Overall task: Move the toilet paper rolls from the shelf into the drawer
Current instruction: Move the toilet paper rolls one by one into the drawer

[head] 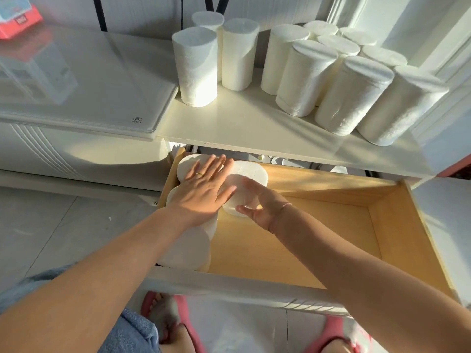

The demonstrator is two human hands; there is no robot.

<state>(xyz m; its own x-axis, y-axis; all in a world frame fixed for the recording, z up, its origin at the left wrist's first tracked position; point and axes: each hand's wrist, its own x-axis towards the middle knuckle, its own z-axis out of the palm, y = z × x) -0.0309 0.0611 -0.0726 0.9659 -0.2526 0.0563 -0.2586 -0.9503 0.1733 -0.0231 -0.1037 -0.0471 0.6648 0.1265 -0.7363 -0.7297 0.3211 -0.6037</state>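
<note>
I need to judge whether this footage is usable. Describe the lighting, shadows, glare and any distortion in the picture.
Head view: warm low sunlight falls across the shelf and open drawer; the left hand casts a shadow on the roll under it; the glossy cabinet top mirrors a red box; wide-angle bending tilts the shelf rolls outward; focus is slightly soft throughout.

Sunlit white cabinet [76, 151] stands on grey tiled floor [51, 225].

White shelf [237, 123] with upright toilet paper rolls [351, 95] on top
</note>
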